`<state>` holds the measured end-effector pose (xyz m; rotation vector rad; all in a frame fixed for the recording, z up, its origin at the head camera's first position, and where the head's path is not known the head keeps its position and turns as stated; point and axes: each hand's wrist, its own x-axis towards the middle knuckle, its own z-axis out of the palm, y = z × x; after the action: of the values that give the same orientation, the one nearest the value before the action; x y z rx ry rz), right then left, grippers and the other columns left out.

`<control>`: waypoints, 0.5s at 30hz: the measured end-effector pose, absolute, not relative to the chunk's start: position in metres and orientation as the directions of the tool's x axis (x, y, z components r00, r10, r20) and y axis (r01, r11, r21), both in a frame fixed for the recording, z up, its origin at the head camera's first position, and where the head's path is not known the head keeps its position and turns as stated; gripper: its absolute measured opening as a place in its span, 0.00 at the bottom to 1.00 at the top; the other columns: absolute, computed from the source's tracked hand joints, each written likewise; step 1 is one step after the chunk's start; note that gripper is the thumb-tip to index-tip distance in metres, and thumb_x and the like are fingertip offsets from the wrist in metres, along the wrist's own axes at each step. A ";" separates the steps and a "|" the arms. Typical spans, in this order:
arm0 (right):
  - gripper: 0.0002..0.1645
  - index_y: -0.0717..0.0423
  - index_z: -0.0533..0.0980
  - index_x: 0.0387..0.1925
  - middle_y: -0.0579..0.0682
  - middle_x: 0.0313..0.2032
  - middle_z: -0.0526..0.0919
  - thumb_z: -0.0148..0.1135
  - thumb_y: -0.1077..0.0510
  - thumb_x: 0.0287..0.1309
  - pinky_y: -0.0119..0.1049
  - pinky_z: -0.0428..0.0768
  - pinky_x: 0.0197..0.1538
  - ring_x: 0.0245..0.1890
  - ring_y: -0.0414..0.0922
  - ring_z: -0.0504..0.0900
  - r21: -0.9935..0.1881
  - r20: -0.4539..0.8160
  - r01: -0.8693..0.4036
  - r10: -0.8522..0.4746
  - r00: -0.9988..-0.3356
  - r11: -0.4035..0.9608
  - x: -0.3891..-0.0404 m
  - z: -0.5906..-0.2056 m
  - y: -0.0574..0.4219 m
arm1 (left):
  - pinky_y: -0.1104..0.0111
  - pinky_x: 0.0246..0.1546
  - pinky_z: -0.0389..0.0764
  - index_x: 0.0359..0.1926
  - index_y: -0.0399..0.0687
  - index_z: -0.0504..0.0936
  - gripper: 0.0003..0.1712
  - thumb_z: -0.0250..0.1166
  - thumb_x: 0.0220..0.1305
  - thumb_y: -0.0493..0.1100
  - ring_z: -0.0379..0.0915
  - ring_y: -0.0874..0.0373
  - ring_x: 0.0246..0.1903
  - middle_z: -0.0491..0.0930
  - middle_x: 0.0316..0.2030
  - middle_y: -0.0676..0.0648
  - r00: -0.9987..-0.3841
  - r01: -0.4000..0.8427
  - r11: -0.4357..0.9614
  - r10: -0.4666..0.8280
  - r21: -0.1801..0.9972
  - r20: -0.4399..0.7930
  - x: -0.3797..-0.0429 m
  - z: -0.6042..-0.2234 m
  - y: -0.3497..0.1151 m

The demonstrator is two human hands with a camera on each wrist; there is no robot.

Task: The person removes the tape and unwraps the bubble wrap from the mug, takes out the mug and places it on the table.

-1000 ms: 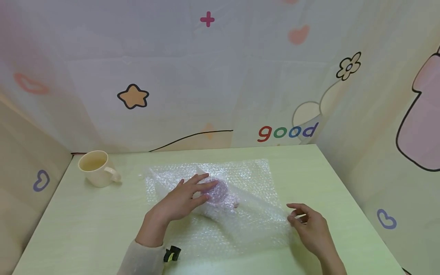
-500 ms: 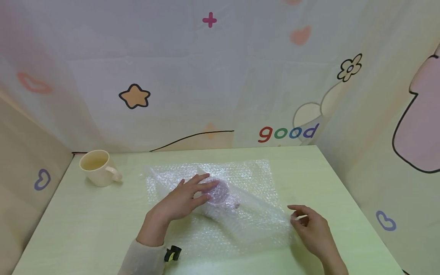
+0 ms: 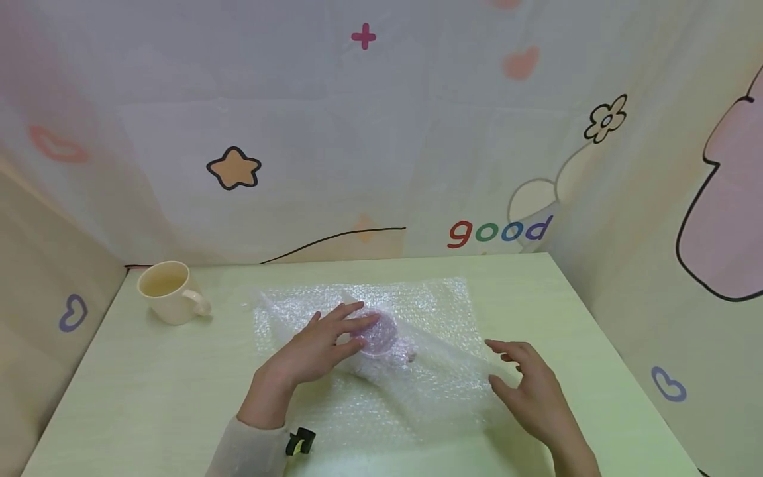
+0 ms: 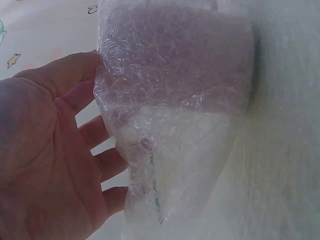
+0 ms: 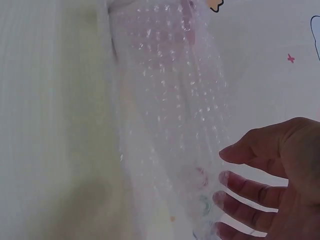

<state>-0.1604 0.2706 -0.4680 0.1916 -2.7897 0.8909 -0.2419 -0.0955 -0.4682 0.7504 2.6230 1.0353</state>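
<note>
A pinkish-purple mug (image 3: 380,333) stands under a folded-over flap of clear bubble wrap (image 3: 441,305), its round top showing through. My left hand (image 3: 318,344) rests on the covered mug with fingers spread over the near rim. In the left wrist view the mug's pink side (image 4: 175,60) shows through the bubbles, the left fingertips touching the wrap. Beside the flap's right end, my right hand (image 3: 533,391) has its fingers apart and relaxed. From the right wrist, these fingertips (image 5: 225,180) lie close to the flap (image 5: 170,105); whether they touch it is unclear.
A cream mug (image 3: 169,295) stands at the table's back left, its handle to the right. A black clip-like piece (image 3: 300,440) sits by the left sleeve. A printed curtain (image 3: 381,165) rises behind the pale green table (image 3: 596,371) and along both sides.
My right hand has let go of the flap's right end, where finger and thumb were pinching, and its fingers have spread. My left hand has stayed on the covered mug.
</note>
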 end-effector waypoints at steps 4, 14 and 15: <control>0.34 0.41 0.78 0.64 0.41 0.58 0.81 0.72 0.66 0.58 0.50 0.80 0.52 0.56 0.47 0.80 -0.581 0.232 -0.226 -0.108 -0.967 0.782 -0.166 -0.455 0.255 | 0.33 0.78 0.37 0.76 0.74 0.67 0.28 0.58 0.78 0.55 0.50 0.43 0.81 0.57 0.81 0.50 -0.847 0.377 0.622 0.531 0.687 -0.015 -0.243 -0.468 -0.096; 0.25 0.43 0.80 0.63 0.41 0.60 0.81 0.69 0.60 0.65 0.56 0.78 0.63 0.65 0.49 0.78 -0.616 0.223 -0.337 -0.253 -0.942 0.712 -0.185 -0.444 0.211 | 0.32 0.77 0.39 0.76 0.73 0.68 0.29 0.58 0.78 0.54 0.58 0.44 0.78 0.58 0.81 0.49 -0.849 0.379 0.616 0.529 0.690 -0.006 -0.243 -0.469 -0.096; 0.25 0.44 0.80 0.62 0.41 0.60 0.82 0.69 0.59 0.65 0.56 0.78 0.63 0.65 0.49 0.78 -0.617 0.219 -0.341 -0.262 -0.940 0.709 -0.187 -0.444 0.207 | 0.32 0.77 0.39 0.76 0.72 0.68 0.29 0.59 0.78 0.54 0.59 0.44 0.78 0.58 0.80 0.49 -0.849 0.380 0.615 0.529 0.691 -0.004 -0.242 -0.469 -0.096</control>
<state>-0.1868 0.2069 -0.4443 0.4955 -2.7966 1.0454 -0.2425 -0.0955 -0.4694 0.7506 2.6319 1.0542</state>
